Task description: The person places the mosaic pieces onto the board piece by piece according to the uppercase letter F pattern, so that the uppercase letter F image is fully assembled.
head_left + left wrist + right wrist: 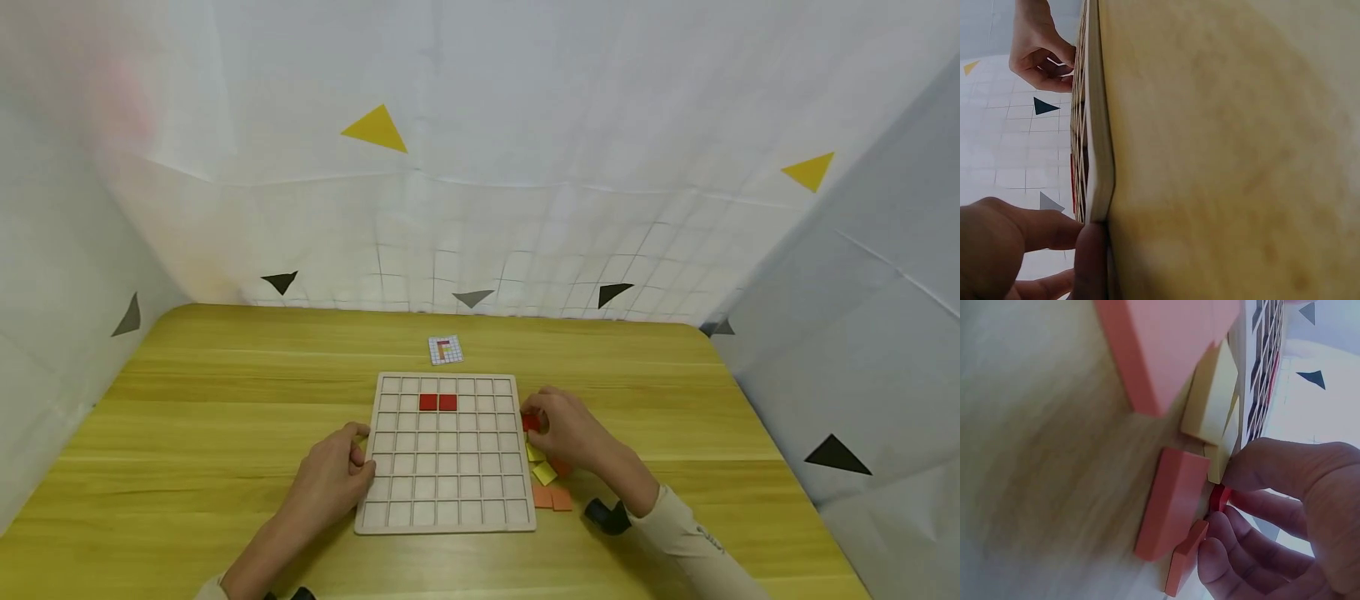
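Red square tile (532, 422) is pinched between the right hand's (567, 427) thumb and fingers, just beside the wooden grid board (468, 442) on the desk (225, 400); the left hand (330, 473) holds the board's left edge.

The board (447, 464) is pale and square with rounded corners, its thin raised ridges marking out seven rows of seven cells. It lies flat on the desk (247, 367), its left edge touched by the left hand (330, 471). Two flat red squares (447, 402) sit side by side in the second row from the far edge, in the third and fourth cells from the left. A third red piece (531, 422), just beside the board's right edge, seems pinched by the right hand (566, 427), which partly hides it.
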`<state>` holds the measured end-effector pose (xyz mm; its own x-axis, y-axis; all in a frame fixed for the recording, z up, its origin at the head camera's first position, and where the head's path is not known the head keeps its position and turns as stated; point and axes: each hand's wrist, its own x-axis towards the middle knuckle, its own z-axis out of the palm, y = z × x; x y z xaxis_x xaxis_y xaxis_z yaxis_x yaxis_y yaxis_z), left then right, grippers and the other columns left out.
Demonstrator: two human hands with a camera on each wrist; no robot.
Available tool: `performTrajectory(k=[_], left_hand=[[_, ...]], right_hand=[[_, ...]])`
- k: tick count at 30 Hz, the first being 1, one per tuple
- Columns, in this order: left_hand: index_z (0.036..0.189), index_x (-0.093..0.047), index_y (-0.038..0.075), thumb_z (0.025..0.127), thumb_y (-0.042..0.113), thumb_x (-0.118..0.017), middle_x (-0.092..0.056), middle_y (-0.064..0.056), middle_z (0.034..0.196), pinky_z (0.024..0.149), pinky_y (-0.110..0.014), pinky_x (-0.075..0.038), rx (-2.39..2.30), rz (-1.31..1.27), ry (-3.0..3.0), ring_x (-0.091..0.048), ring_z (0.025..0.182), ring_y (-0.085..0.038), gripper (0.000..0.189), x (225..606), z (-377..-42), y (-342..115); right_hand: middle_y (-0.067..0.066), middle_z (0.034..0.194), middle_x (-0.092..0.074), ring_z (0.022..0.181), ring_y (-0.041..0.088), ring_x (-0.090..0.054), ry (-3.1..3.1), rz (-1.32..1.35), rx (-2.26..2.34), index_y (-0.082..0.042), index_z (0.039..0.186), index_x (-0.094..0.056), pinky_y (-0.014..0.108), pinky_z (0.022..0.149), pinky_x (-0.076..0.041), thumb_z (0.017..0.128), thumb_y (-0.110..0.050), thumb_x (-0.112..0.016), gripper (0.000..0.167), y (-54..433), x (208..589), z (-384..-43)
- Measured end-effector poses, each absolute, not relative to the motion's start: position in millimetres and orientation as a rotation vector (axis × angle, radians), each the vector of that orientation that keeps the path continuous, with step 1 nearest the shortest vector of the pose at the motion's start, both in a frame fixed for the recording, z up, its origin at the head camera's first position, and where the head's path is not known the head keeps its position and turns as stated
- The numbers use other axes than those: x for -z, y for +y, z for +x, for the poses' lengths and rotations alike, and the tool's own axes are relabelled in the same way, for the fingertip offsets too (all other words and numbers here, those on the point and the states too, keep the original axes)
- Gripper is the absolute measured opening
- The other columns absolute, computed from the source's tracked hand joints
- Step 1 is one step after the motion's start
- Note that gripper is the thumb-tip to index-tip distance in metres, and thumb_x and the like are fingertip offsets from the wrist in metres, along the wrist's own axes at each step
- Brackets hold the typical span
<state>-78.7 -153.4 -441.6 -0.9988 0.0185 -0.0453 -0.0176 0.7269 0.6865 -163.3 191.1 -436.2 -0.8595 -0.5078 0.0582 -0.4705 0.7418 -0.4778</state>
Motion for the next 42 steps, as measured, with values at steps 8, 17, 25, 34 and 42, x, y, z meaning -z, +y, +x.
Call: performTrajectory(k=[8, 17, 25, 34, 42], left_hand=[[0.124, -0.06, -0.002, 0.083, 0.004, -0.072, -0.054, 0.0, 0.079, 0.058, -0.028, -0.043, -1.144, -0.015, 2.872, -0.051, 0.068, -0.013, 0.043, 442, -79, -153], [0.124, -0.06, -0.002, 0.083, 0.004, -0.072, -0.054, 0.0, 0.079, 0.058, -0.029, -0.042, -1.136, -0.023, 2.876, -0.05, 0.068, -0.013, 0.043, 442, -79, -153], [0.123, -0.061, -0.003, 0.083, 0.004, -0.072, -0.054, 0.0, 0.079, 0.058, -0.029, -0.042, -1.137, -0.01, 2.886, -0.05, 0.068, -0.013, 0.042, 442, -78, -153], [0.123, -0.061, -0.002, 0.083, 0.004, -0.072, -0.054, 0.0, 0.079, 0.058, -0.028, -0.042, -1.137, -0.006, 2.88, -0.05, 0.067, -0.013, 0.042, 441, -78, -153], [0.123, -0.061, -0.002, 0.083, 0.005, -0.072, -0.054, 0.0, 0.079, 0.058, -0.029, -0.042, -1.122, -0.022, 2.881, -0.05, 0.067, -0.013, 0.042, 441, -78, -152]], right_hand=[[0.003, 0.088, -0.058, 0.072, 0.015, -0.053, 2.855, -0.839, 0.787, -0.004, 0.1, -0.072, 0.027, 0.062, -0.048, 0.078, -0.002, -0.076, 0.022, 192, 437, -164], [0.002, 0.087, -0.058, 0.07, 0.013, -0.052, 2.918, -0.857, 0.784, -0.005, 0.096, -0.071, 0.026, 0.06, -0.047, 0.075, -0.003, -0.074, 0.022, 194, 437, -168], [0.001, 0.084, -0.057, 0.069, 0.012, -0.049, 2.923, -0.869, 0.805, -0.006, 0.096, -0.072, 0.027, 0.059, -0.046, 0.076, -0.002, -0.074, 0.021, 190, 430, -167], [-0.001, 0.085, -0.056, 0.07, 0.012, -0.048, 2.937, -0.884, 0.811, -0.006, 0.097, -0.071, 0.027, 0.06, -0.045, 0.075, -0.002, -0.076, 0.022, 184, 430, -168], [0.001, 0.086, -0.056, 0.07, 0.012, -0.049, 2.941, -0.913, 0.809, -0.005, 0.098, -0.072, 0.027, 0.061, -0.045, 0.076, -0.005, -0.077, 0.023, 178, 430, -170]])
